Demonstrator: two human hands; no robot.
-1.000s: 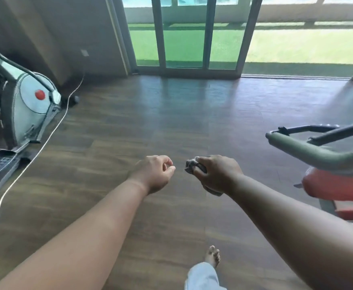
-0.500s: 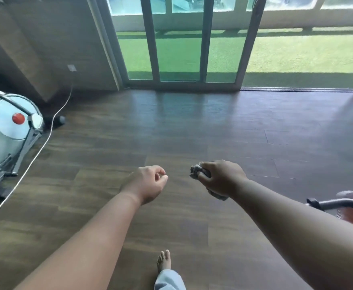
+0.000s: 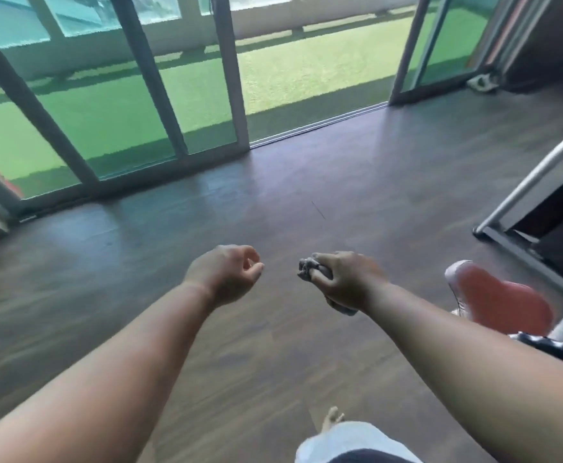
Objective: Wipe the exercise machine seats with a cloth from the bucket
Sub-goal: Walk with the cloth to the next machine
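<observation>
1. Right hand (image 3: 347,282): a wadded grey cloth (image 3: 308,268) is gripped in curled fingers.
2. Left hand (image 3: 228,272): loosely curled, nothing held.
3. Red seat (image 3: 497,297): beside the right arm, judged not yet wiped.

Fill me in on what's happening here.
A person is walking barefoot across a dark wood floor in a gym room. The right hand grips a balled-up grey cloth; the left hand is loosely curled and holds nothing. A red seat sits just to the right, not yet touched by the cloth.
</observation>
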